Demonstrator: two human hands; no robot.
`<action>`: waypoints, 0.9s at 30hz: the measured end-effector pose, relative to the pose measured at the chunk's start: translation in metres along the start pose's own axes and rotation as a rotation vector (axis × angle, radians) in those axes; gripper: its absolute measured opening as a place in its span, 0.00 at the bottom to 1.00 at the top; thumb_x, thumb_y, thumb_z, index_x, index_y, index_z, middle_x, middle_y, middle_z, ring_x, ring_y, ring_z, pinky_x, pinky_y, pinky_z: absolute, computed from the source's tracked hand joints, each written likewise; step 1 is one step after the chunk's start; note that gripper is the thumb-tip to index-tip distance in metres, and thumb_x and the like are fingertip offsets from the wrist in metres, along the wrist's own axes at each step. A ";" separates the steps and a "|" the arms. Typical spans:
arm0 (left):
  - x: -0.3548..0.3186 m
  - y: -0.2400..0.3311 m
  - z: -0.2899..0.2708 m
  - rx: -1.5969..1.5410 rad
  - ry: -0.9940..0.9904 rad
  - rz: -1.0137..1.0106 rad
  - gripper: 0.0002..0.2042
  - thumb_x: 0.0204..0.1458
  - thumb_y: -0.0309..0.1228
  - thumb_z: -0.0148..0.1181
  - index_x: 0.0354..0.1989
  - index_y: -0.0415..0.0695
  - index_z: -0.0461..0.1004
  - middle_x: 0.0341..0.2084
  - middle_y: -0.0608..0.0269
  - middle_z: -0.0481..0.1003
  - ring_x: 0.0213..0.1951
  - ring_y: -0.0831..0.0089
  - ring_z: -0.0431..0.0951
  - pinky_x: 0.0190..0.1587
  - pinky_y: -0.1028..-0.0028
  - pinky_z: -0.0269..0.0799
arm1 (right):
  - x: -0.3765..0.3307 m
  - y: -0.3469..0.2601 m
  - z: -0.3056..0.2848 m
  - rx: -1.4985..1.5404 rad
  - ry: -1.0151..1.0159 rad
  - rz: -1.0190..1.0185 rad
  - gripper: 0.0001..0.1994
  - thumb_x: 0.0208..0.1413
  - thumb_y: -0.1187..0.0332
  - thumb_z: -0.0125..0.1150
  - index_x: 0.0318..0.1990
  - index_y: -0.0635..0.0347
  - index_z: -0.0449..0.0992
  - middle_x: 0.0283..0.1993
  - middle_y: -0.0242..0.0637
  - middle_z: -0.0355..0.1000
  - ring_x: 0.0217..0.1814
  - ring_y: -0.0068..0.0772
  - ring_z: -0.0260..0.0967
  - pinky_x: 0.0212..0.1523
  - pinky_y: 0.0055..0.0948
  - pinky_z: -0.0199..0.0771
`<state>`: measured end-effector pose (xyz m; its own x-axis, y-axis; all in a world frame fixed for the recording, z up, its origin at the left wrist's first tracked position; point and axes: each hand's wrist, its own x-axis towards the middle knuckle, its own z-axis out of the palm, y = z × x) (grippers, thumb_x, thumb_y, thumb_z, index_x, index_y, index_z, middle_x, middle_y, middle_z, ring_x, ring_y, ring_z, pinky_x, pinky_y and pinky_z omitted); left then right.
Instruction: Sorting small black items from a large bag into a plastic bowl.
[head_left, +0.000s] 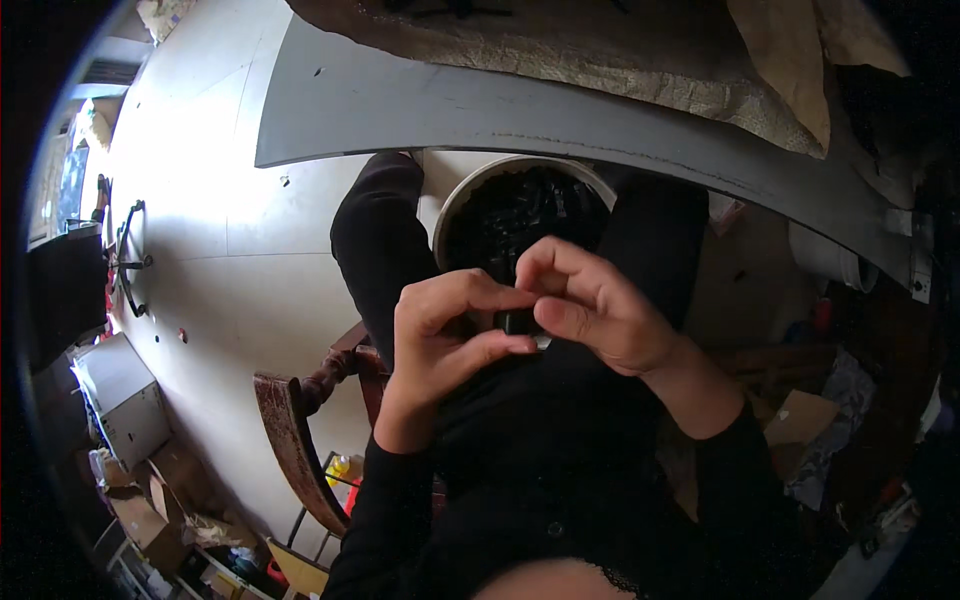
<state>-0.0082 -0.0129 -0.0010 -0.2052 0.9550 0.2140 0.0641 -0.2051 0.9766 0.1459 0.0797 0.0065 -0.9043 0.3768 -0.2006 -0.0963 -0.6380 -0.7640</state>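
Over my lap, my left hand (432, 328) pinches a small dark piece (514, 321) between thumb and fingers. The piece looks black and smooth, but the fingers cover much of it, so its exact kind does not show. Close against its right side is my right hand (615, 318), fingers curled and thumb apart from them, its thumb beside the left fingertips. I see nothing held in that hand. Just beyond both hands, a round pale bucket (441, 228) stands between my knees, filled with many small black pieces (525, 205).
A grey tabletop (450, 110) crosses in front, with a woven sack (640, 78) on it. A wooden chair arm (290, 440) is at my left. Cardboard boxes (150, 510) and a white box (122, 395) stand at the lower left. An open carton (800, 420) lies at the right.
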 end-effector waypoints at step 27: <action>-0.013 -0.008 -0.008 0.064 -0.407 0.113 0.10 0.35 0.31 0.68 0.26 0.41 0.76 0.17 0.62 0.71 0.20 0.68 0.72 0.22 0.75 0.65 | -0.023 -0.006 0.000 -0.772 -0.309 0.159 0.11 0.52 0.69 0.54 0.37 0.68 0.67 0.30 0.45 0.67 0.32 0.43 0.65 0.36 0.33 0.63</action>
<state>-0.0139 -0.0255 -0.0111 0.2081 0.9364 0.2825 0.1273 -0.3123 0.9414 0.1675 0.0749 0.0157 -0.9669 0.0490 -0.2505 0.2514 0.0127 -0.9678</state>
